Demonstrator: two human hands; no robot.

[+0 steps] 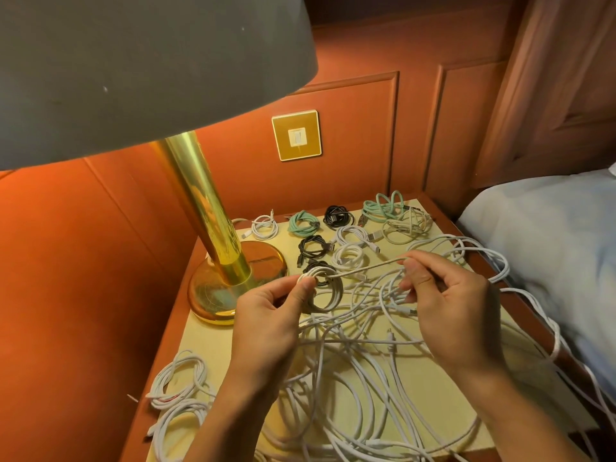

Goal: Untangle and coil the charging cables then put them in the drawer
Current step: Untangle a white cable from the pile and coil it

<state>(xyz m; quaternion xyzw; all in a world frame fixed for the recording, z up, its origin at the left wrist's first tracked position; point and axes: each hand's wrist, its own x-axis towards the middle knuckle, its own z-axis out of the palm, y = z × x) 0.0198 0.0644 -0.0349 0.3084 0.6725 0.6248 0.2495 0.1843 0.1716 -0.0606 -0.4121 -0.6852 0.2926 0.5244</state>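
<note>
Nearest the camera, in front of the brass lamp (213, 295) and to its right, a tangle of loose white cables (350, 378) sprawls over the yellow surface (206, 338). Just right of the lamp's base, the left hand (266, 315) has its grip pinched on a white coil (325, 295), while the right hand (450, 305), farther right of the lamp, pinches the taut strand (366, 266) running from that coil. Beyond the hands, behind and right of the lamp's base, small wound coils (301, 223) in white, mint and black lie on the surface.
</note>
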